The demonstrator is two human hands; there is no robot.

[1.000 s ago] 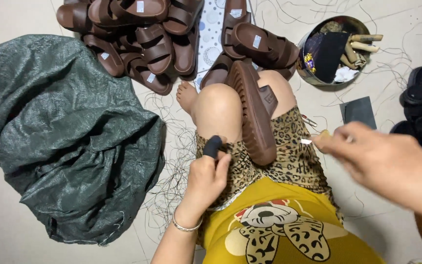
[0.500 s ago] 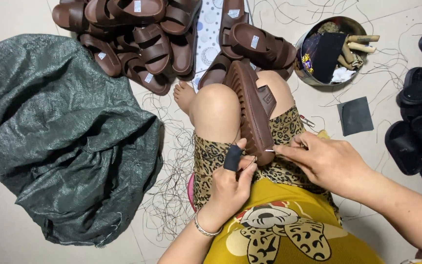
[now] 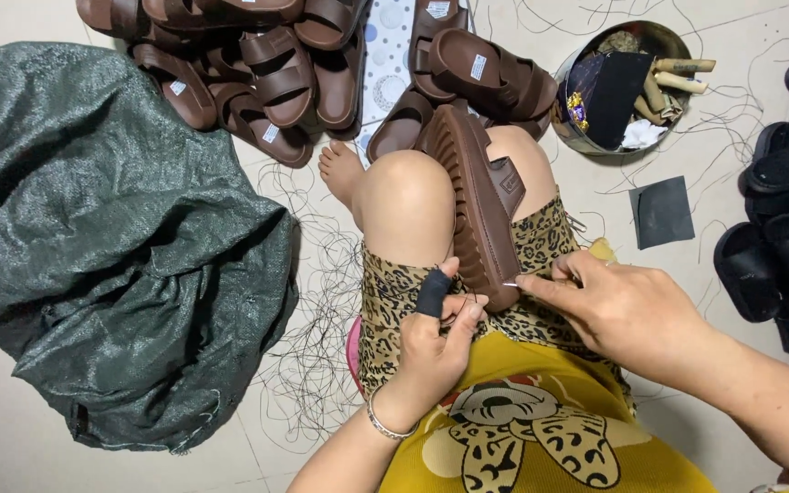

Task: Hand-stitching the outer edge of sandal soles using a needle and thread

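While the person sits on the floor (image 3: 11, 456), a brown sandal (image 3: 478, 205) stands on its edge between the knees, ridged sole facing the left knee, heel end low against the lap. All positions below are taken from this sandal.

Left hand (image 3: 436, 342): at the sandal's near end, just below the sole, fingers curled toward it. A black wrap covers the thumb (image 3: 433, 292). Whether the fingers actually grip the sole cannot be told; the hand is partly closed. A bangle (image 3: 385, 424) sits on the wrist.

Right hand (image 3: 618, 306): to the right of the near end, closed in a pinch on a thin needle (image 3: 510, 285), whose tip meets the sole edge.

Surroundings: a pile of brown sandals (image 3: 257, 64) lies beyond the sandal's far end and to its left. A round tin (image 3: 623, 87) of oddments stands beyond and to the right, with a dark square patch (image 3: 661, 212) between tin and right hand. Black sandals (image 3: 787, 219) lie far right. A green woven sack (image 3: 102, 246) lies far left, with loose black threads (image 3: 317, 347) scattered between.
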